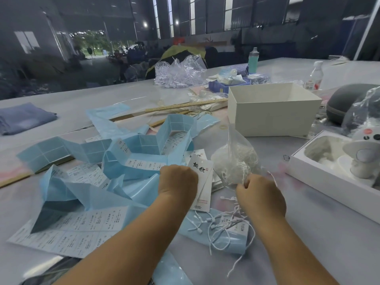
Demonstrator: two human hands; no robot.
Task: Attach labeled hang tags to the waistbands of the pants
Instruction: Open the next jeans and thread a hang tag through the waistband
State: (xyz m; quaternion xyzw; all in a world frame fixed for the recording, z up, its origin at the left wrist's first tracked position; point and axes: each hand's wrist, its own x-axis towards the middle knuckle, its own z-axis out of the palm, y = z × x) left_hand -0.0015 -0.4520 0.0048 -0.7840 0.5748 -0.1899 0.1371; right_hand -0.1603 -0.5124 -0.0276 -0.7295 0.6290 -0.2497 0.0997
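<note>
My left hand (pixel 177 179) grips a white hang tag (pixel 202 182) with black characters, held upright over the table. My right hand (pixel 260 194) pinches a thin white string at the mouth of a clear plastic bag (pixel 234 159) stuffed with white strings. Loose white strings with small fasteners (pixel 222 225) lie below my hands. More white tags (pixel 216 182) sit behind the held one. Long folded strips of blue label backing paper (pixel 131 159) with printed stickers sprawl across the left of the table. Folded blue denim pants (pixel 22 118) lie far left.
An open white box (pixel 273 112) stands at the back right. A white tray box (pixel 333 171) with a small white device sits at the right edge. Wooden rulers (pixel 185 105), crumpled clear bags (pixel 178 73), a blue bin (pixel 219 86) and two bottles lie farther back.
</note>
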